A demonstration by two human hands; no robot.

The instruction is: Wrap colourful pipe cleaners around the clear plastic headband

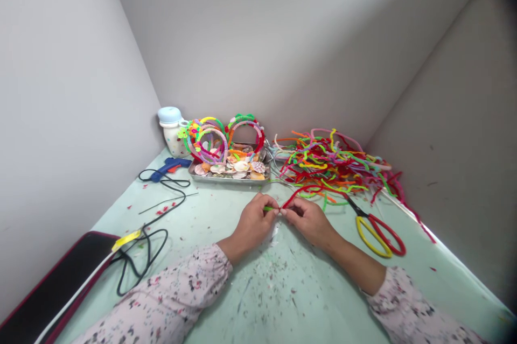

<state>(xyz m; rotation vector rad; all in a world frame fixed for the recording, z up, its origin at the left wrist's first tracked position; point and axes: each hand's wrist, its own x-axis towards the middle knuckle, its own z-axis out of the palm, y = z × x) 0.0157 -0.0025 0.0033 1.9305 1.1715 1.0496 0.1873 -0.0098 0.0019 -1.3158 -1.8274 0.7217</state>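
Note:
Fingertips of both hands meet above the middle of the table. My left hand [258, 220] pinches a short green pipe cleaner [268, 208]. Between the thumb and finger of my right hand [306, 219] is a red pipe cleaner [309, 188], whose free length arches up and to the right. The two pipe cleaners come together at the fingertips; whether they are twisted together I cannot tell. To the right of my right hand lie scissors [374, 231] with one yellow and one red handle.
A metal tray [230, 178] of seashells stands at the back, with colourful pipe-cleaner hoops [212, 145] on it. Right of it is a tangled pile of pipe cleaners [335, 161]. At left are a blue glue gun [169, 168], black cord [147, 258], a white bottle [173, 134] and a black case [60, 279].

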